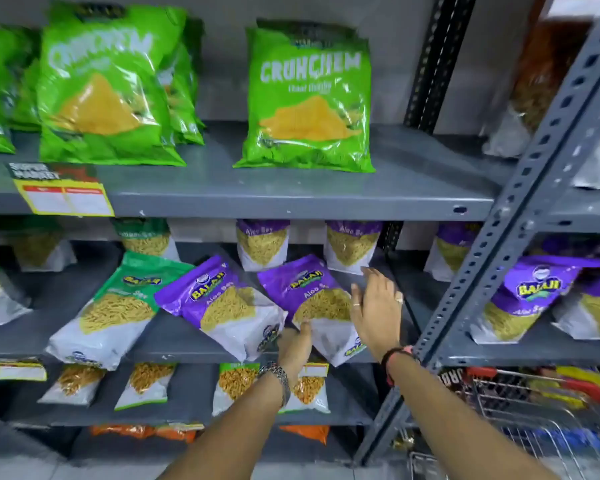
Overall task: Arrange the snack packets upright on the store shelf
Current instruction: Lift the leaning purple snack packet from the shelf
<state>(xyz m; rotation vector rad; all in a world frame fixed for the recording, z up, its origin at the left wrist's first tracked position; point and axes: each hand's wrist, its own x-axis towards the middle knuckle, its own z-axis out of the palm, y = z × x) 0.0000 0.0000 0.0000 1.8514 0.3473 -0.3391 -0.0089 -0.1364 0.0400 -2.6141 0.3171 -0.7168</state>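
On the middle shelf (187,344) three snack packets lie tilted near the front edge: a green one (111,306), a purple one (222,303) and another purple one (312,299) furthest right. My left hand (297,344) touches the lower left part of that right purple packet, fingers on its white part. My right hand (378,306) rests flat against the same packet's right side, fingers spread. Whether either hand grips it is unclear. Behind them, purple packets (262,244) stand upright at the back.
Big green packets (309,98) stand on the top shelf (291,195). A slotted grey upright (520,216) slants on the right, with more purple packets (527,296) beyond it. A wire shopping cart (534,410) sits at lower right. Smaller packets fill the lower shelf.
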